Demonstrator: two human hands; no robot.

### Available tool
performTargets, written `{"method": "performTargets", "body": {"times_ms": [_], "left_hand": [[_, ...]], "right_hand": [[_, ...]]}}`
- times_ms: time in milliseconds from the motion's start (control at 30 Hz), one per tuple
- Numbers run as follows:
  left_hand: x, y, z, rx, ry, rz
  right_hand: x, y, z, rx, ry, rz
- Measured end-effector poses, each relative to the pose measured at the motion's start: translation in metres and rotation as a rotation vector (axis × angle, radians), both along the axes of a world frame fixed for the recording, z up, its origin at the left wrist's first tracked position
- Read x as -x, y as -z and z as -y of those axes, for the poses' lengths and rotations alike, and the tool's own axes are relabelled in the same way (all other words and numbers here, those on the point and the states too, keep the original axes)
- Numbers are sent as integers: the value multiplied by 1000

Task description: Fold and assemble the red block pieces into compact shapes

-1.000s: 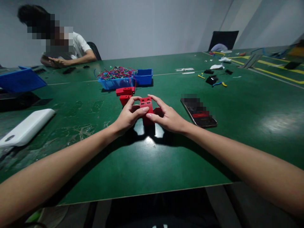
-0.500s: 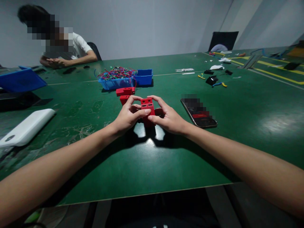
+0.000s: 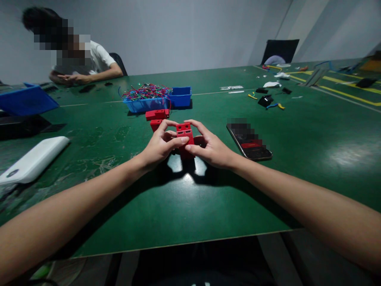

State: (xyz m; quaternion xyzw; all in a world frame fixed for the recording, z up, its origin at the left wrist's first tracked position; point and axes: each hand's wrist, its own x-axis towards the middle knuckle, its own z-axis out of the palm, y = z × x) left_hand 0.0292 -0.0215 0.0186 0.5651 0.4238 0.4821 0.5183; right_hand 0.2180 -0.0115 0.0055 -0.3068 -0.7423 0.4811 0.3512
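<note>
Between my two hands, over the green table (image 3: 178, 214), a red block (image 3: 185, 137) is held with small dark holes and slots on its visible faces. My left hand (image 3: 162, 145) grips it from the left, thumb across its front. From the right, my right hand (image 3: 210, 146) pinches the same block, thumb low on its front and forefinger at the top. Just behind my left fingers lie more red blocks (image 3: 156, 114). A blue bin (image 3: 145, 105) of tangled red and green wires stands beyond them, beside a second blue bin (image 3: 181, 97).
A phone (image 3: 250, 143) lies to the right, and a white device (image 3: 35, 159) to the left. Pliers (image 3: 275, 106) and black pieces (image 3: 264, 100) are scattered at the back right. A person (image 3: 86, 67) sits across the table at the far left.
</note>
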Motion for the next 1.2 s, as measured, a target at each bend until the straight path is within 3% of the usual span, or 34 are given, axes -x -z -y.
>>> {"method": "performTargets", "body": {"times_ms": [300, 867, 1200], "left_hand": [[2, 5, -2, -16, 4, -13], [2, 1, 0, -39, 25, -27], [3, 6, -2, -67, 34, -41]], "right_hand": [[0, 4, -3, 8, 14, -7], [-1, -5, 0, 37, -32, -8], [0, -2, 0, -2, 25, 21]]}}
